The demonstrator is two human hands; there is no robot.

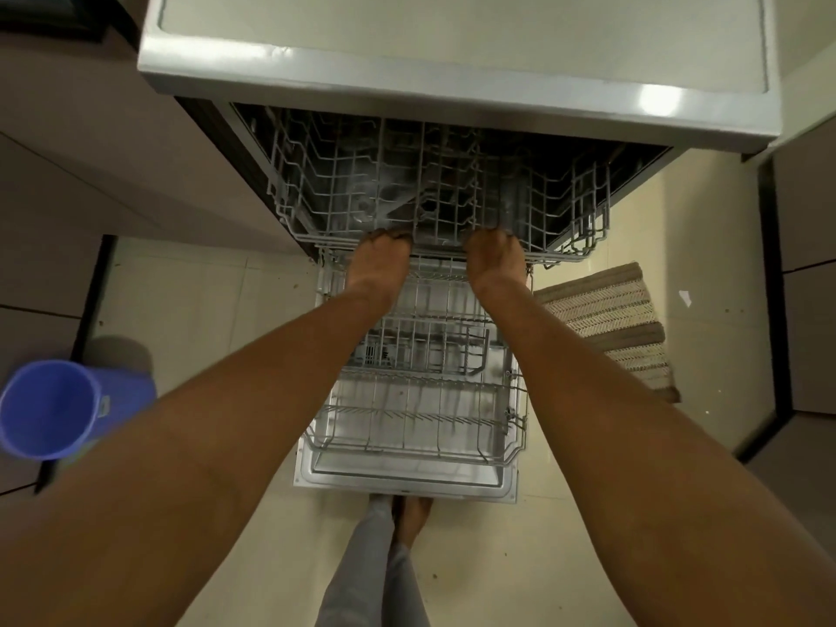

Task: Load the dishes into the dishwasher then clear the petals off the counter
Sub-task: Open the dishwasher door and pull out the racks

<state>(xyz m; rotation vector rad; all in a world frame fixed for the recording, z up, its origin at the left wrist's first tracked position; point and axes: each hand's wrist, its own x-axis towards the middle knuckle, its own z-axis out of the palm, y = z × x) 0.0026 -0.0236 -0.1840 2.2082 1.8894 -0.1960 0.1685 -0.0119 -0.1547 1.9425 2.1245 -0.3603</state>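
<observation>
**Around my feet**

A blue plastic bucket [47, 409] stands on the pale tiled floor [203, 300] to my left, beside dark cabinet fronts [54, 187]. To my right lies a woven striped mat [615, 328], a white scrap [685, 297] near it.

head view — from above, facing steeply down | dishwasher [457, 74] close

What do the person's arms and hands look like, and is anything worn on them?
Both forearms are bare, with no sleeve in view. The left hand and right hand show no glove, watch or bracelet. Whether rings are worn cannot be told, since the fingertips are hidden.
</observation>
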